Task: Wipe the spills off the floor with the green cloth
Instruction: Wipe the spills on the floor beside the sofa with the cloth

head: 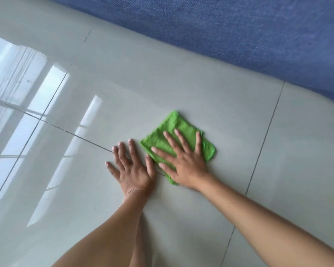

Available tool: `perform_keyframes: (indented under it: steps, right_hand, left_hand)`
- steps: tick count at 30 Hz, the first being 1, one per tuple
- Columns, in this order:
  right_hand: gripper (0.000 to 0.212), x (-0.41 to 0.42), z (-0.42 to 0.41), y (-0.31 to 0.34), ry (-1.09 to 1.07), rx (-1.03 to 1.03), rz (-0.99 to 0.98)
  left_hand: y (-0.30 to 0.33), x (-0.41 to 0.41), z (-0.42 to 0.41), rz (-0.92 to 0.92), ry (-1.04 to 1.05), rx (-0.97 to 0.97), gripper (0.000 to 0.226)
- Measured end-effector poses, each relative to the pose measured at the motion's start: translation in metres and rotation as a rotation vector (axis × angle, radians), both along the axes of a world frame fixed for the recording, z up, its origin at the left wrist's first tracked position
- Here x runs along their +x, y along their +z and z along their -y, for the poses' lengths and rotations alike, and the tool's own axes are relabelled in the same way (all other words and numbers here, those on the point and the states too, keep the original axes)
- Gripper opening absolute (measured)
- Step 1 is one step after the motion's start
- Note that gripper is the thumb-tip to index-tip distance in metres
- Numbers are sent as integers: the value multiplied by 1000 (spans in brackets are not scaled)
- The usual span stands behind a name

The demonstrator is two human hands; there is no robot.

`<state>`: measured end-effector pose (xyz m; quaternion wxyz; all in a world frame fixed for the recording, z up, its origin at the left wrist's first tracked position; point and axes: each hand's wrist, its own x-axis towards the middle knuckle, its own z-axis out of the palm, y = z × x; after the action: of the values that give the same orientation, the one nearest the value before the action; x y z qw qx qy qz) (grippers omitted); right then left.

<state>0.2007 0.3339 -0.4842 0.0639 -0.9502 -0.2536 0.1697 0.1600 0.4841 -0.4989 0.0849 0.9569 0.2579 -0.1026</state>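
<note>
Your right hand [183, 162] lies spread flat on the green cloth [174, 135], just right of your left hand [132, 168], itself splayed on bare floor [201, 97]. The cloth looks soft, light, easily bunched; press with your palm.

The right hand [183, 160] hides much of the green cloth [170, 132]; both forearms run off the bottom edge.

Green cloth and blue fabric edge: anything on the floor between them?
Head view: only bare glossy grey tile floor between green cloth and blue fabric edge.
</note>
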Motion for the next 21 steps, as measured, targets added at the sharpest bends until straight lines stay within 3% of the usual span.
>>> perform_keyframes:
  steps: [4, 9, 12, 14, 18, 21]
  right_hand:
    - [54, -82, 13, 16, -203, -52, -96]
    - [52, -100, -13, 32, -523, -14, -319]
    - [48, -68, -8, 50, -681, 86, -159]
    - [53, -41, 8, 56, -632, 62, -114]
    - [49, -2, 42, 66, -512, -73, -319]
    - [36, -1, 51, 78, -502, -108, -280]
  left_hand:
    - [2, -1, 0, 15, 14, -21, 71]
    - [5, -1, -1, -3, -20, -82, 71]
    - [14, 2, -1, -6, -8, -119, 66]
    - [25, 4, 6, 39, -105, -137, 56]
    - [45, -3, 37, -22, -443, -161, 47]
    - [59, -8, 54, -31, -409, -168, 36]
